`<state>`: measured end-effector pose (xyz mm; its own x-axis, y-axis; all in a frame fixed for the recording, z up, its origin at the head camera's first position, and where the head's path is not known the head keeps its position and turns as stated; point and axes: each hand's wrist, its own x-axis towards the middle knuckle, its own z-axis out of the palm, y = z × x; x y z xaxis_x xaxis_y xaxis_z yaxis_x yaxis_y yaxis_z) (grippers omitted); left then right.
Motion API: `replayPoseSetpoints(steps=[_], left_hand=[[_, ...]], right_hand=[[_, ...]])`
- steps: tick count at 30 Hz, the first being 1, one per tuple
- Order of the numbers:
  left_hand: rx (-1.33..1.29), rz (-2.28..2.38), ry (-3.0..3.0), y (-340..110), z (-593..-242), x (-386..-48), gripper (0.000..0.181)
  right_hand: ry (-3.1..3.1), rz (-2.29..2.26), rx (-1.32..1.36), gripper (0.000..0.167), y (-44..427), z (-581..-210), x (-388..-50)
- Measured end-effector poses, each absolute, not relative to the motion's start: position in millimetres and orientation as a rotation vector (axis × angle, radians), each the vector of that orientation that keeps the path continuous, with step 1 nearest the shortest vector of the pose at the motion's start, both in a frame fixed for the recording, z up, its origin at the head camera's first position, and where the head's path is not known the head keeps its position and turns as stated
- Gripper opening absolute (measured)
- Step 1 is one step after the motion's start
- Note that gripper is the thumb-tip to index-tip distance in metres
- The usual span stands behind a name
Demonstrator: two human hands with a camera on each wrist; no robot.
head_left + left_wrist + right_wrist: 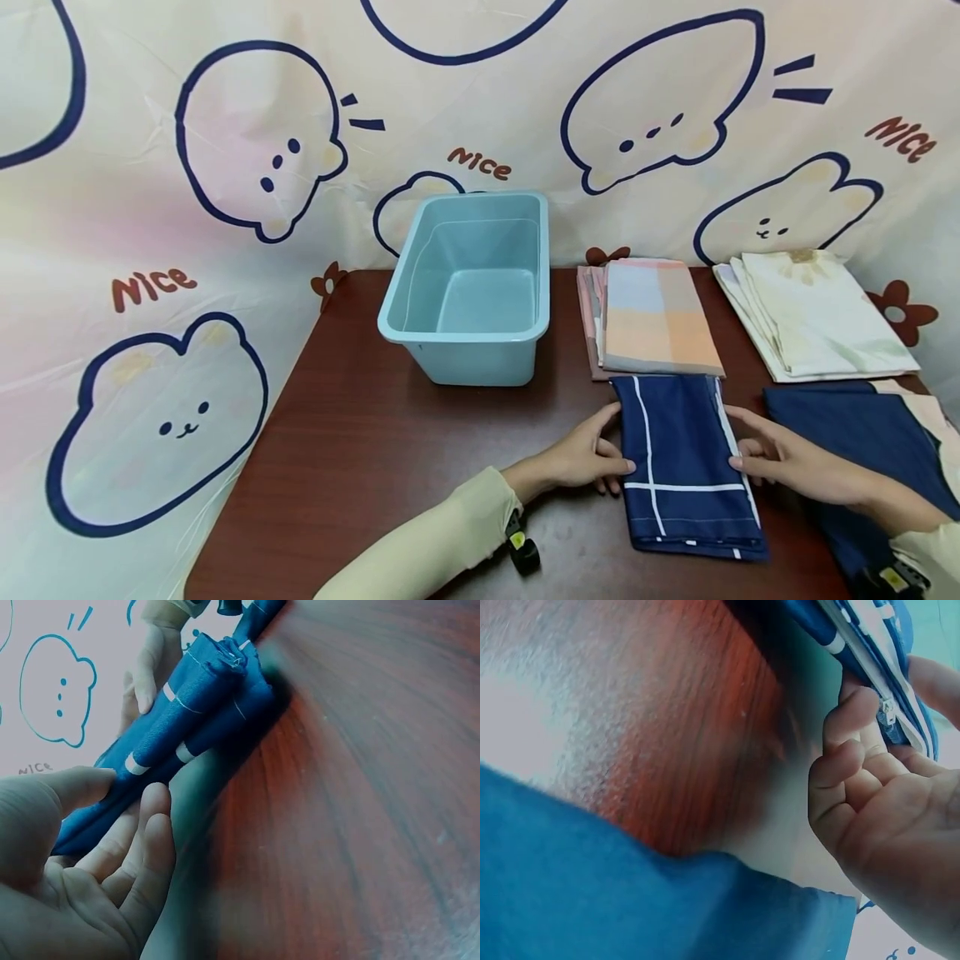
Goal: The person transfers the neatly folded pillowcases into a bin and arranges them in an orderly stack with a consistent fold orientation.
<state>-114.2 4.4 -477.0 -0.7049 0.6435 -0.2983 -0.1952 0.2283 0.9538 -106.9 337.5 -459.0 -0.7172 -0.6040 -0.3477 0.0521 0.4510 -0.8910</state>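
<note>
In the head view, a folded navy cloth (pixel 686 450) crossed by white lines is held between two hands over a dark red-brown table (pixel 337 450); the left hand (pixel 581 454) pinches its left edge and the right hand (pixel 798 460) its right edge, each with the thumb on top. Beyond it and to the left stands a light-blue bin (pixel 480 365); just past its far edge lies a folded checked cloth (pixel 663 321), with a folded pale floral cloth (pixel 840 312) farther right and a darker blue cloth (pixel 840 425) beside the right hand, partly behind the forearm. In the left wrist view, the left thumb lies along the upper side of the folded navy cloth while the fingers bend beneath, and the stacked folds show at its end; whether any part touches the table is hard to tell. In the right wrist view, the right hand's fingers curl at the layered edge, where a small zip pull (pixel 887 712) hangs, and the thumb sits on the opposite side.
</note>
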Motion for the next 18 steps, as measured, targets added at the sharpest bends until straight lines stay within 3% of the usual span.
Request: replayPoseSetpoints(steps=[18], left_hand=[[0.494,1.563,1.897,-5.3,-444.8,-123.0,0.087]], right_hand=[[2.172,-1.323,-0.510,0.074,325.4,-441.8,-117.6]])
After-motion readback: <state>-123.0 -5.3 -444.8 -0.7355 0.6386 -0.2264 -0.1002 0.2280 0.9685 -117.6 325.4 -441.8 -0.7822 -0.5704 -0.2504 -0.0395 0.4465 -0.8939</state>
